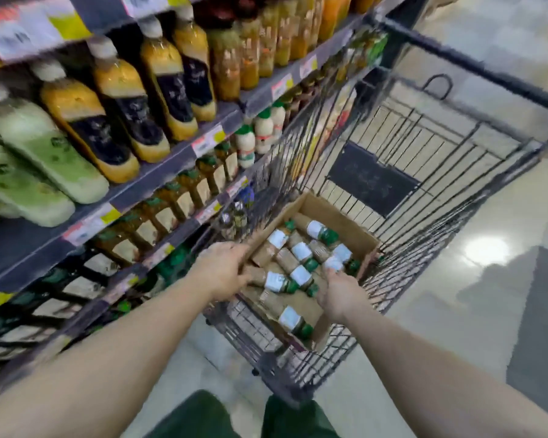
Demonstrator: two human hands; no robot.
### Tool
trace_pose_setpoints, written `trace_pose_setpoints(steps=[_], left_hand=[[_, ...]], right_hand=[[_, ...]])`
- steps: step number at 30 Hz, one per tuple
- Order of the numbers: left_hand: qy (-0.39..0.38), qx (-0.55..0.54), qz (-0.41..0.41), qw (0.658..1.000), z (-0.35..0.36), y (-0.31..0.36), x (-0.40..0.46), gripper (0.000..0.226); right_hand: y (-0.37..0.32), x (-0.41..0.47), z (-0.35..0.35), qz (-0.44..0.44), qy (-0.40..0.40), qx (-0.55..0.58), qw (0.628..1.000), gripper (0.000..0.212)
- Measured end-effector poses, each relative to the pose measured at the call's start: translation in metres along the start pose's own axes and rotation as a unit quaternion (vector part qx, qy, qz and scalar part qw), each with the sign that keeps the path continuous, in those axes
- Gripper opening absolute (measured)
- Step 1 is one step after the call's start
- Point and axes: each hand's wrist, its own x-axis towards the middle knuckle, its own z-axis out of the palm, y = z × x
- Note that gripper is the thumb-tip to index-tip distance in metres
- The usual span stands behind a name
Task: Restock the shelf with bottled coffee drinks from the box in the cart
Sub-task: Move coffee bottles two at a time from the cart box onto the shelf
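Observation:
An open cardboard box [339, 216] lies in the near end of a wire cart [475, 61]. Several brown coffee bottles [301, 251] with white labels and green caps lie on their sides in it. My left hand [223, 270] is at the box's left edge, fingers curled round the bottom end of one lying bottle [274, 281]. My right hand [337, 295] reaches into the box's right side, over another bottle [333, 263]; the back of the hand hides its fingers. Matching bottles [200, 184] stand in a row on a lower shelf at left.
The shelving [159, 172] runs along the left, close against the cart's side, with yellow and green drink bottles on the upper levels and price tags on the shelf edges. The far half of the cart holds a dark flap [370, 178]. Shiny floor lies to the right.

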Motion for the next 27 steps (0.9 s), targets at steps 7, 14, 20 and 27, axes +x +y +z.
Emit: trace_pose_setpoints(steps=[7, 14, 20, 27], left_hand=[[-0.089, -0.003, 0.006, 0.996, 0.068, 0.023, 0.059, 0.061], [-0.151, -0.008, 0.051, 0.987, 0.135, 0.02, 0.13, 0.064], [-0.198, 0.023, 0.102, 0.974, 0.17, 0.01, 0.151, 0.067], [-0.222, 0.049, 0.148, 0.963, 0.155, 0.013, 0.154, 0.08]], right_hand=[[0.02, 0.067, 0.054, -0.023, -0.109, 0.005, 0.994, 0.044], [0.014, 0.123, 0.132, 0.036, -0.213, 0.055, 0.975, 0.066], [0.012, 0.141, 0.167, 0.059, -0.264, 0.033, 0.962, 0.064], [0.011, 0.132, 0.109, 0.046, -0.217, 0.174, 0.959, 0.064]])
